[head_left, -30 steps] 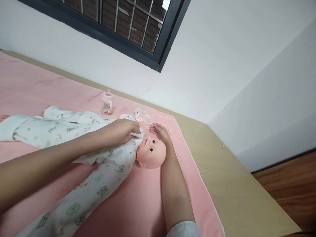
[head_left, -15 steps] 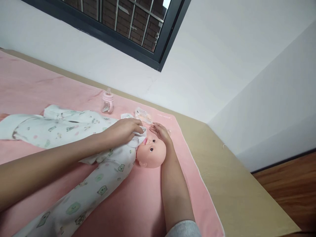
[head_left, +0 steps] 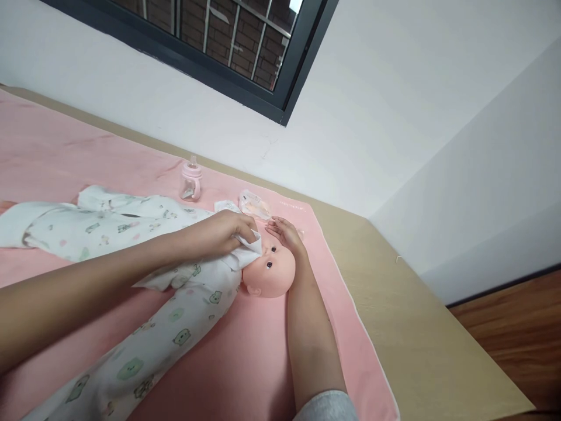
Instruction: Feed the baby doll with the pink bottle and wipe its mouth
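Observation:
A baby doll lies on its back, dressed in a white outfit printed with green and grey figures. My left hand is closed on a white cloth or wipe, which rests over the doll's mouth; the eyes and forehead stay visible. On the far side of the head, my right hand has its fingers stretched out, with the wrist and forearm alongside the crown. Just beyond the fingers lies a clear plastic packet with something pale orange inside.
A pink baby bottle with a handle stands upright behind the doll. The pink blanket covers much of the tan board surface. Behind are a white wall and a dark-framed window.
My left hand has shifted slightly, and the white cloth has moved up over the doll's mouth, which showed before. My right hand stays in place.

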Demonstrator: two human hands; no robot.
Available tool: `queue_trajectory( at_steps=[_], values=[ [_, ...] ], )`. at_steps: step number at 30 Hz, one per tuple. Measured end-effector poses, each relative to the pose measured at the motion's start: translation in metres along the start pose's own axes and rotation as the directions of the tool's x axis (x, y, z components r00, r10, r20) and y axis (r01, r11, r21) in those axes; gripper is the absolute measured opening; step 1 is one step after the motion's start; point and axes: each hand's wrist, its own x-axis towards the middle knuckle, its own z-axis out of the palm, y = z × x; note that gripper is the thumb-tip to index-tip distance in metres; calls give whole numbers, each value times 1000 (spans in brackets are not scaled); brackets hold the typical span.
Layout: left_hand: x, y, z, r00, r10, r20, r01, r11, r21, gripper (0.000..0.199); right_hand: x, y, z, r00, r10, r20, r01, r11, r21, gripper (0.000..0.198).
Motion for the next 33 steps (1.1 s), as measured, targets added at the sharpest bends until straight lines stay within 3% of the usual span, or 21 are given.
queue_trajectory(
  at_steps=[4, 18, 22, 25, 28, 30, 33],
  values=[
    [0, -1, 3, 1000, 6, 27, -7, 1000, 25, 36, 1, 1, 0, 1000, 6, -8, -6, 1000, -7, 16],
    [4, -2, 6, 998, -20, -60, 33, 974, 223, 27, 0, -1, 1, 1000, 14, -4, -14, 1000, 5, 16],
    [3, -3, 4, 991, -49, -123, 72, 980, 187, 23, -7, -6, 4, 1000, 27, -1, -27, 1000, 4, 19],
    [0, 2, -4, 963, -54, -263, 66, 997, 34, 20, -11, -23, 9, 1000, 0, -3, 0, 1000, -4, 23],
    [-4, 10, -16, 914, -57, -401, 47, 998, -34, 20, -18, -55, 24, 994, -109, 31, 110, 993, -40, 23],
    [-7, 12, -25, 902, -54, -428, 49, 999, -22, 20, -29, -83, 43, 971, -210, 113, 221, 971, -94, 26],
    [-10, 11, -36, 915, -36, -402, 52, 998, 30, 19, -59, -119, 84, 893, -313, 323, 401, 880, -254, 34]
  ],
)
